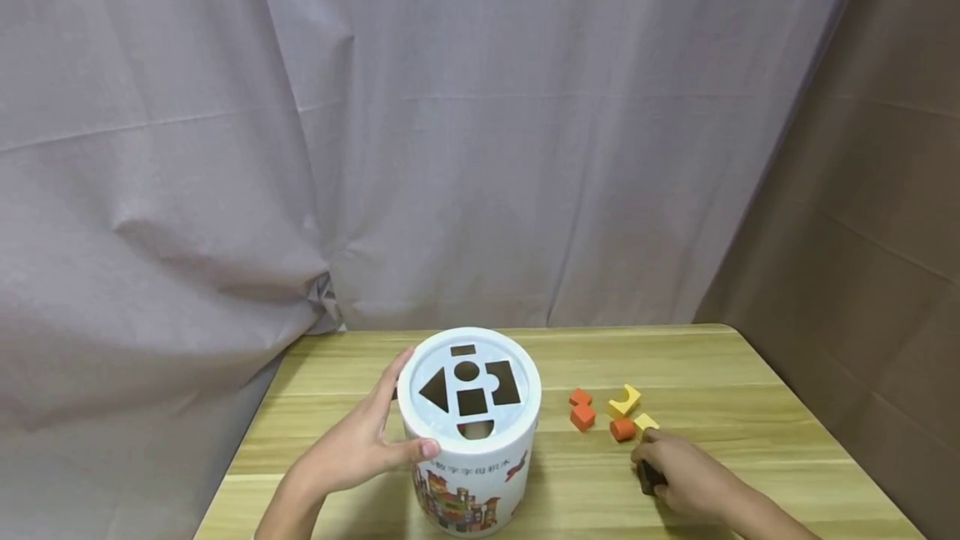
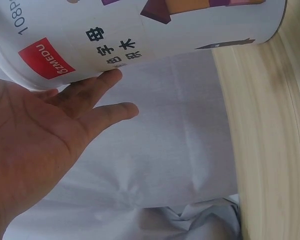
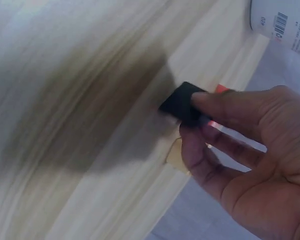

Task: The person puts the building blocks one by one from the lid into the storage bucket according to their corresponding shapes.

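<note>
A white cylindrical bucket [image 1: 472, 482] stands upright on the table, its pale lid [image 1: 441, 423] cut with several shaped holes. My left hand [image 1: 352, 448] spreads against the bucket's left side near the rim, thumb at the front. In the left wrist view its visible fingers [image 2: 107, 117] are fairly straight, and one stands off the wall. My right hand [image 1: 690, 473] pinches a dark block [image 3: 182, 102] between thumb and fingers, at the right of the bucket. Just beyond that hand lies a yellow block [image 1: 645, 423], partly covered by it.
Beyond the right hand lie an orange cylinder [image 1: 622, 429], a yellow block with a curved notch [image 1: 624, 402] and two orange blocks, one nearer [image 1: 582, 417] and one farther [image 1: 580, 397]. Behind the wooden table [image 1: 337, 382] hangs a grey curtain [image 1: 480, 190]; another cloth [image 1: 862, 273] is at the right.
</note>
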